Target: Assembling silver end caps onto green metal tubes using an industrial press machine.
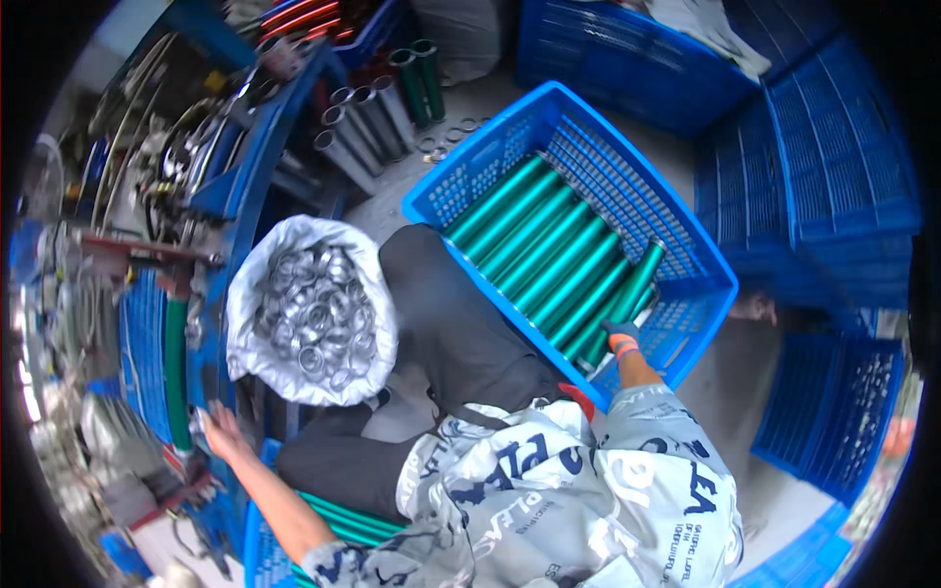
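Note:
My right hand [620,339], in a grey and orange glove, is closed round a green tube [644,272] at the right end of a row inside the blue basket [708,297]. That tube lies at a tilt over its neighbours. Several more shiny green tubes [534,245] lie side by side there. At the left, my bare left hand [225,434] pinches a small silvery metal ring [201,418], partly hidden by the fingers. Just beyond it, another green tube [176,367] stands lengthwise in a machine fixture [181,263].
A white sack [245,338] full of metal rings [316,312] stands by my knee. Grey tubes [355,132] and dark green tubes [417,83] stand upright on the floor behind. Stacked blue crates [823,147] line the right. More green tubes [343,519] lie in a crate beside my leg.

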### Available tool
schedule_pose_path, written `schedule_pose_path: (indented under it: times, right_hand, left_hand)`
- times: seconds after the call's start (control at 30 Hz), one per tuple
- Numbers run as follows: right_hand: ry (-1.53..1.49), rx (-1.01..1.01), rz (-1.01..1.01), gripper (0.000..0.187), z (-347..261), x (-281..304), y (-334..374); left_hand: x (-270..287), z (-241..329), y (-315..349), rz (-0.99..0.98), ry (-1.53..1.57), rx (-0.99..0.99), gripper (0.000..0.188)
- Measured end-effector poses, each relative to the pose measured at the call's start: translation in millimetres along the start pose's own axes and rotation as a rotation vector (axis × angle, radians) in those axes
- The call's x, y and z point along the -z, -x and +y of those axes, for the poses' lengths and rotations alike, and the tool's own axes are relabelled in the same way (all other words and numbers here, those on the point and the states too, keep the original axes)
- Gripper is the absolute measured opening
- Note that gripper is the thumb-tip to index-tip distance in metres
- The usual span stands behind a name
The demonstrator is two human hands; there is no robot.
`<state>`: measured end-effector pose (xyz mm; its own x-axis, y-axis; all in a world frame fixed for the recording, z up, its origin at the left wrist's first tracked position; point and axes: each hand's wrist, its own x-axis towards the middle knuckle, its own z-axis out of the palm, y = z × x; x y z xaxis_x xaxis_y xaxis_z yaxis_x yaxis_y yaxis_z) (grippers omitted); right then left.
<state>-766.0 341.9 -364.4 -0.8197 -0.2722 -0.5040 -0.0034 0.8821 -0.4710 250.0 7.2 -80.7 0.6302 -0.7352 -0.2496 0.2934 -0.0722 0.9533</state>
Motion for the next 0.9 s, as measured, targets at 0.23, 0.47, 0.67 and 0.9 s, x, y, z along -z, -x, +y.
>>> schedule_pose_path:
  times: [0.23, 0.47, 0.67, 0.9]
  right_hand:
    - [-0.079, -0.097, -0.063, 0.070, 30, -63, -26]
    - [0.204, 0.113, -0.291, 0.074, 14, -113, -26]
    - [0.807, 0.399, -0.664, 0.070, -47, -84, -21]
    - [0.414, 0.063, -0.082, 0.084, 5, -114, -133]
  left_hand:
    - [53, 2, 109, 0.341, -0.269, 0.036, 0.045]
    - [77, -53, 180, 0.341, -0.622, -0.009, 0.023]
    - [116, -86, 233, 0.434, -0.841, -0.058, 0.037]
    - [137, -201, 293, 0.272, -0.880, 0.086, 0.042]
